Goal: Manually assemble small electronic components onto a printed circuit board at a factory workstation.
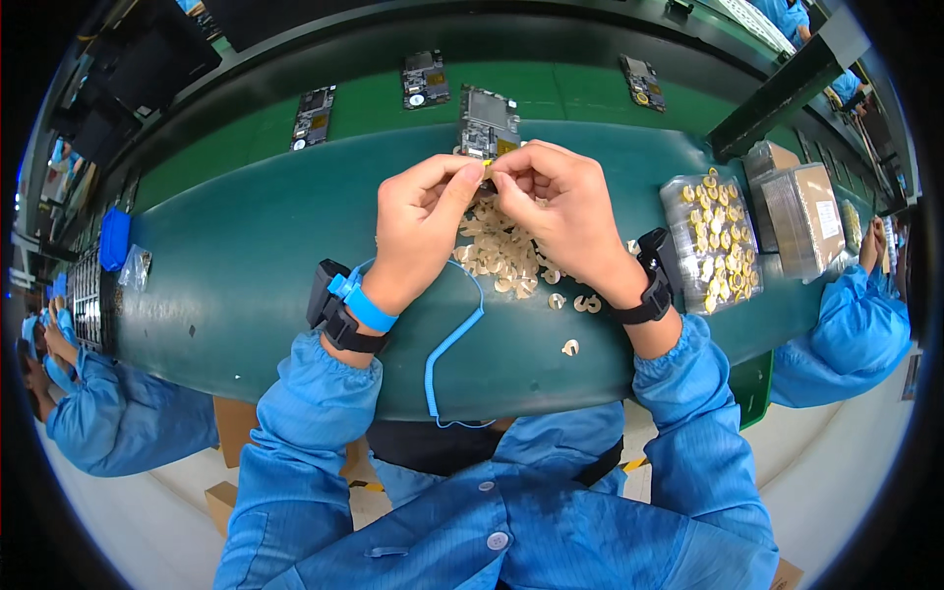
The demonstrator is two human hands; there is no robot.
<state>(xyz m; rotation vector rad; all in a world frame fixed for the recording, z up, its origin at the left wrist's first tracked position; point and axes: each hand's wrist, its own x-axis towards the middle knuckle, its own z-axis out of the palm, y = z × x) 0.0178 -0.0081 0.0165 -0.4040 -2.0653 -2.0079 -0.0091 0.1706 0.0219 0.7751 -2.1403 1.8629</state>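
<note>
Both my hands meet at the near edge of a circuit board (pixel 489 110), fingers pinched together. Between the fingertips shows a small yellow piece (pixel 487 163), mostly covered, so its exact kind is hidden. My left hand (pixel 425 211) closes thumb and forefinger on its left side. From the other side my right hand (pixel 562 208) pinches it with thumb and forefinger. Just below the fingers spreads a pile of small beige notched discs (pixel 501 258). A single loose disc (pixel 570 347) lies nearer to me.
A clear tray of round yellow-rimmed parts (pixel 713 236) stands at right, beside stacked plastic boxes (pixel 801 211). Several other boards, including one at far left (pixel 313 118), rest on the green strip behind. A coiled blue cord (pixel 447 349) runs from my left wrist. Co-workers' sleeves flank the table.
</note>
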